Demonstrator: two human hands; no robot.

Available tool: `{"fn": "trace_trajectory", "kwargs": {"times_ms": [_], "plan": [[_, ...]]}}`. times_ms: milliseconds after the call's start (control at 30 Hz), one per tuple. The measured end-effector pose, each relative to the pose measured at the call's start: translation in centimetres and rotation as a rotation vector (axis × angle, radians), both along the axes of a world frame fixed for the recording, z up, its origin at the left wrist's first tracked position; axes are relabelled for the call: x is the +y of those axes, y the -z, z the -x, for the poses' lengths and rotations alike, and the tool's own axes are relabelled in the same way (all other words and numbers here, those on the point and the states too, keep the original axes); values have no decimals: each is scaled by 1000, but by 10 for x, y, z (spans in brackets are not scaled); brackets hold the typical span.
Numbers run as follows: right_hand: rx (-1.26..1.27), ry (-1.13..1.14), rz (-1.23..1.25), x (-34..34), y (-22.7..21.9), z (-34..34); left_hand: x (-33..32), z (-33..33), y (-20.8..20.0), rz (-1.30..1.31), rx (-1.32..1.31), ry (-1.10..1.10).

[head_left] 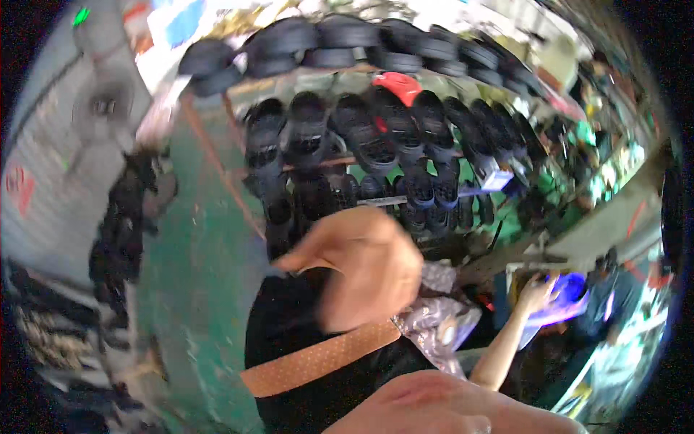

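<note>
A motion-smeared hand (372,271) is close in the middle of the view, in front of black cloth (282,311) with a brown dotted band (322,359) across it. Its fingers look bent, with one tip pointing left. Blur hides whether they hold anything, and I cannot tell which of my hands it is. Broad bare skin (448,409) crosses the lower edge, showing no fingers. Further right, beside grey patterned cloth (434,318), a bare forearm with a hand (538,293) reaches to a purple-lit tray or box (565,293). Whose arm that is stays unclear.
Ahead stands a rack with several rows of black slippers (307,130) and a red item (397,87) among them. To the left are a grey standing fan (105,105), dark hanging items (119,231) and green floor (195,311). A grey beam or table edge (578,224) runs at right.
</note>
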State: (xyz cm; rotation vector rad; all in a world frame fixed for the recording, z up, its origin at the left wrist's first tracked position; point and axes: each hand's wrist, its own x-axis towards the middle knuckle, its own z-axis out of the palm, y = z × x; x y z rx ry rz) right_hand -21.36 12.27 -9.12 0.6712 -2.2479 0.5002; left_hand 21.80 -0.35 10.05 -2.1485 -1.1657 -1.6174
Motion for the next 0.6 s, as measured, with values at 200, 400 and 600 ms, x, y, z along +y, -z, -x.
{"fn": "trace_trajectory", "kwargs": {"times_ms": [200,400,600], "plan": [[-41,-84,109,20,-23,-7,-39,72,73,-28,-1043,-589],[-81,-14,137,33,-34,-12,-66,121,241,583,-1094,-1808],[-147,59,237,57,-26,-2,-22,151,289,770,-1229,-1592]]}}
